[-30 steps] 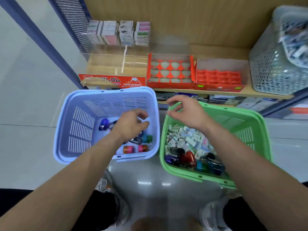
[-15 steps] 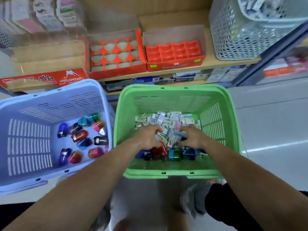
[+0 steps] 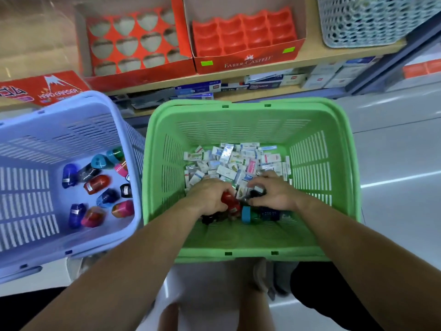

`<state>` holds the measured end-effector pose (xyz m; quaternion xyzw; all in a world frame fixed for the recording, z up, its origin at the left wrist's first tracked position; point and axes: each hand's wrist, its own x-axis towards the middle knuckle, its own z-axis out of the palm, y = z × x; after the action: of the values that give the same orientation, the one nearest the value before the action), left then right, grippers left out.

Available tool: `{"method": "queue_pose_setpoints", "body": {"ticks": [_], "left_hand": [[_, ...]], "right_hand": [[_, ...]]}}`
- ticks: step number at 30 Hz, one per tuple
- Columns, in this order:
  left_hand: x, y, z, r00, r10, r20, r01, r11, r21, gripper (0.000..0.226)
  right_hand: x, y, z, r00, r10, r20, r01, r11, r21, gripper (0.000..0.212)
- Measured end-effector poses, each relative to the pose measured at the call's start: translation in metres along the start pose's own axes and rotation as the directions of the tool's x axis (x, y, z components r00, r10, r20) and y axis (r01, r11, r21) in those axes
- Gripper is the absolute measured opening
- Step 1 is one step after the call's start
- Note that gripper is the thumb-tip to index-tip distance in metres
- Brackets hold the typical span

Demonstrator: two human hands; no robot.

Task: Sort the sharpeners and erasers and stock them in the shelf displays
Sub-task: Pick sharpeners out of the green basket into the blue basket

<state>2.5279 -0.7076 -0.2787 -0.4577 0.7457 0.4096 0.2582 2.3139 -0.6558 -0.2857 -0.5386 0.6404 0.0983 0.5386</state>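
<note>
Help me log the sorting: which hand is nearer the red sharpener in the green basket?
Left. The left hand grips the red sharpener; the right hand lies just to its right.

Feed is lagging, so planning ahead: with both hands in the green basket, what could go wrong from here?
Erasers crowd the left hand gripping the red sharpener and the right hand holding a dark sharpener, so one might ride along into the blue basket. Sharpeners near the wrists could be overlooked.
</note>
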Motion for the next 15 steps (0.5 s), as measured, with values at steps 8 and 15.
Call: {"method": "queue_pose_setpoints", "body": {"ticks": [8,15], "left_hand": [[-0.003,-0.003,-0.007,0.972,-0.181,-0.148,0.134,0.951,-0.279,0.043],[-0.004,-0.002,-0.012,0.947,-0.279,-0.161,0.135,0.798,-0.587,0.031]], "right_hand": [[0.003,-0.009,0.011,0.994,-0.063,0.085,0.084,0.962,-0.261,0.083],[0.002,-0.011,0.005,0.996,-0.04,-0.074,0.032,0.994,-0.107,0.075]]}}
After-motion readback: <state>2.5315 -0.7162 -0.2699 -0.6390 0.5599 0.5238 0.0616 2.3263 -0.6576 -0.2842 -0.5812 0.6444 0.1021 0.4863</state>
